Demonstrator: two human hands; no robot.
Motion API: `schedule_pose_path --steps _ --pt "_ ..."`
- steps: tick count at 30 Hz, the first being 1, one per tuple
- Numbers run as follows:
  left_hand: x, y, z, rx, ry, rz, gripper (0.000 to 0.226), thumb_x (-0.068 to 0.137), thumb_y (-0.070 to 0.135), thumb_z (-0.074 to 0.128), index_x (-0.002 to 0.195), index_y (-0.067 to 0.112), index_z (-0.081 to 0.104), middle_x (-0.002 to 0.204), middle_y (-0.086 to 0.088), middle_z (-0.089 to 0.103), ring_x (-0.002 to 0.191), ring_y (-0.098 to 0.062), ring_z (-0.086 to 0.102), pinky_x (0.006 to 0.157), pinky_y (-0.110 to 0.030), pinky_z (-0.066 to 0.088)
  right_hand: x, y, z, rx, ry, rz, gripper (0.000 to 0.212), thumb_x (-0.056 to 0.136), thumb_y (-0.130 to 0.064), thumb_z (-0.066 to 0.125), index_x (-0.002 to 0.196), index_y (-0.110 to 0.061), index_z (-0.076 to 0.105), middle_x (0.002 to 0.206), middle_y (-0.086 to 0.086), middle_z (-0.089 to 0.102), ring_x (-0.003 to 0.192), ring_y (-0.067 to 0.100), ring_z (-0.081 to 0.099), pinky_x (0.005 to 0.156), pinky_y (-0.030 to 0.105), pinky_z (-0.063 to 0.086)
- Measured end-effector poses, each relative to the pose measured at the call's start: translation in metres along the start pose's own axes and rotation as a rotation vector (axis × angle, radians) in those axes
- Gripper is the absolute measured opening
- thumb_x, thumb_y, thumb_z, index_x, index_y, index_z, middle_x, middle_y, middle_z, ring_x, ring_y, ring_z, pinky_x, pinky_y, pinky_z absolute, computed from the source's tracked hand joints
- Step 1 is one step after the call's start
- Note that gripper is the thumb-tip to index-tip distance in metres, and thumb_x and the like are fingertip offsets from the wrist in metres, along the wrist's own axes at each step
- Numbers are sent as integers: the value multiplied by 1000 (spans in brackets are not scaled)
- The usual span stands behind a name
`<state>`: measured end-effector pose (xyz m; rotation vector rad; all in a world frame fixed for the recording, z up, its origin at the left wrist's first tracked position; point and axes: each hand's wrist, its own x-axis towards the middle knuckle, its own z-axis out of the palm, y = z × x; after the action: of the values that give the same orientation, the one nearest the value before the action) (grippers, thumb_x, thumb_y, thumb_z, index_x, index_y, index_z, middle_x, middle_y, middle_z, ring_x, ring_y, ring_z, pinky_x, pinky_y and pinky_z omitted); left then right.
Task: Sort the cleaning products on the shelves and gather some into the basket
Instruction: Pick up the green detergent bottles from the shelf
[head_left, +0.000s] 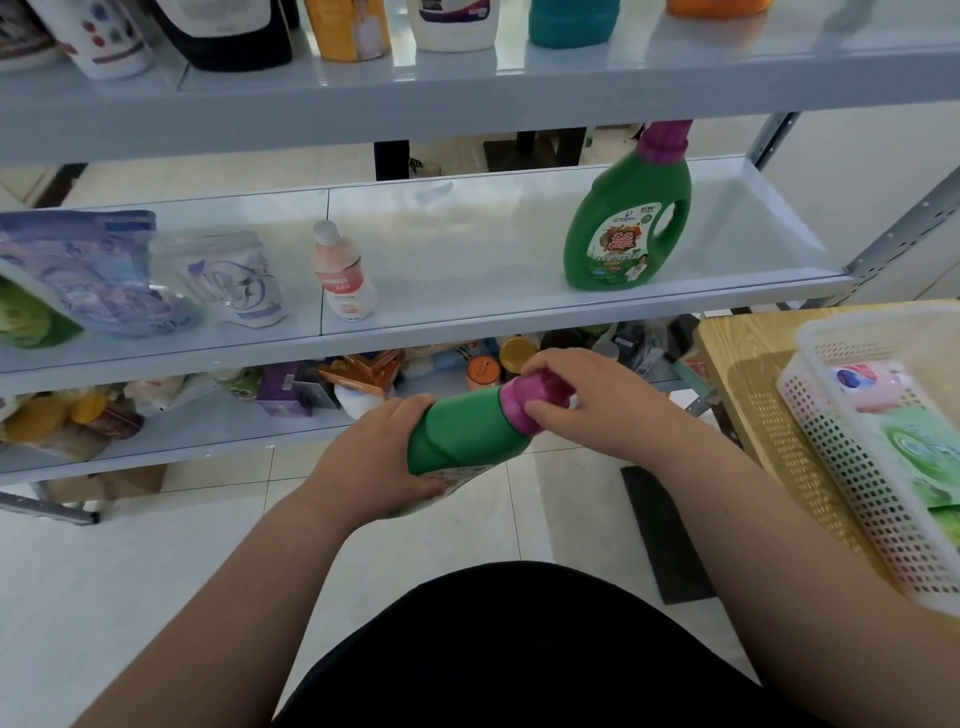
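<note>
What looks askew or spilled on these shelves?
Nothing looks spilled or damaged. On the middle shelf, the blue pouch leans askew beside a green pack, while the white pouch next to it stands roughly upright.

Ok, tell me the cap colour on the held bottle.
Magenta cap on the green detergent bottle; head view.

Both bare forearms reach forward from the body, the left hand (382, 457) curled round the lower body of a tilted green bottle (462, 436), the right hand (597, 395) closing its fingers (548, 364) round the pink cap (537, 397).
</note>
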<state>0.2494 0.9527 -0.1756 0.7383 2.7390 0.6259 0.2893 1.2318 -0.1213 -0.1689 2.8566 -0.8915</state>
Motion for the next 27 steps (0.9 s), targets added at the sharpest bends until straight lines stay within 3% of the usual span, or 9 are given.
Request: schedule_pose_path --steps 2,4,6,10,12,15,20,23,27 --pt "0 0 0 3 -7 -11 84 69 62 79 140 38 40 133 10 56 110 -14 55 91 -36 53 -3 3 -1 52 -38 -38 54 84 -39 70 133 -47 49 128 -18 46 110 2 50 87 16 45" --pt "1 -1 0 2 -10 -17 85 69 61 80 140 38 40 133 10 56 109 -12 55 91 -36 54 -1 2 0 54 -61 65 66 79 -61 67 139 -48 41 132 -15 43 111 7 52 89 24 48" --pt "2 -2 -1 -2 -11 -14 85 69 60 81 140 38 39 134 10 56 107 -10 53 91 -34 52 2 3 3 -14 -51 141 60 84 -70 59 135 -41 45 123 -11 51 102 10 55 82 29 51" --pt "3 -6 1 -50 7 -19 86 68 56 84 140 37 41 134 10 55 104 -7 47 90 -30 47 -1 -1 3 56 27 43 38 89 -45 69 123 -42 54 110 -23 51 100 3 53 75 17 43" --pt "2 -12 1 -111 27 -47 87 65 53 86 139 36 43 131 8 56 108 -10 48 93 -32 48 -5 -3 -3 205 76 31 42 85 -28 74 117 -48 56 111 -26 51 101 -1 55 71 11 48" --pt "-1 -21 1 -208 60 -64 81 63 44 90 131 40 48 122 10 59 110 -13 54 93 -34 52 -9 -4 -12 500 149 76 52 82 -9 74 108 -51 60 111 -14 62 89 3 65 65 14 53" --pt "-6 -29 2 -323 107 -80 78 62 25 91 122 46 48 114 22 59 103 1 58 75 -20 48 -12 -3 -14 640 182 65 48 79 -9 72 109 -45 62 98 -7 68 78 8 65 69 21 54" --pt "-6 -29 3 -349 112 -87 78 62 24 92 123 46 47 115 21 59 103 2 57 74 -17 46 -10 -4 -11 633 149 68 48 76 -16 73 112 -46 61 104 -4 68 88 20 68 72 25 56" --pt "-6 -29 2 -340 108 -87 79 63 24 92 124 46 47 113 23 58 102 6 56 73 -13 44 -7 -3 -9 645 134 43 52 82 -4 73 112 -45 61 105 -5 68 93 27 66 74 30 57"
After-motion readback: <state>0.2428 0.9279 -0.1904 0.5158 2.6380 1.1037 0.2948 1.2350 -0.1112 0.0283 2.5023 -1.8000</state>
